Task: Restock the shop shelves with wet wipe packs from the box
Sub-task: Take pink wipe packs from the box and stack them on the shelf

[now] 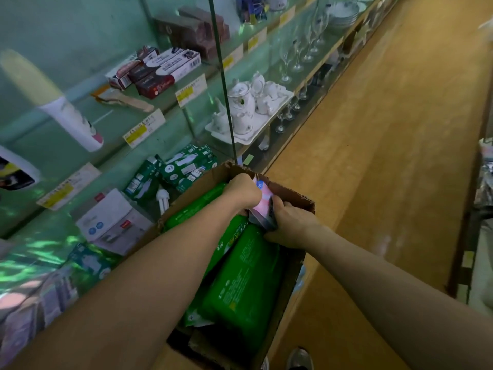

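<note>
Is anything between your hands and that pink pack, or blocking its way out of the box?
No. The left hand and right hand both grip the pink pack, which sticks up above the green packs at the far end of the box. Its top is open, so nothing visible blocks the lift out.

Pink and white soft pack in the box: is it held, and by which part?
Yes, both hands hold the pink and white soft pack: the left hand grips its upper left side, the right hand its lower right end.
</note>
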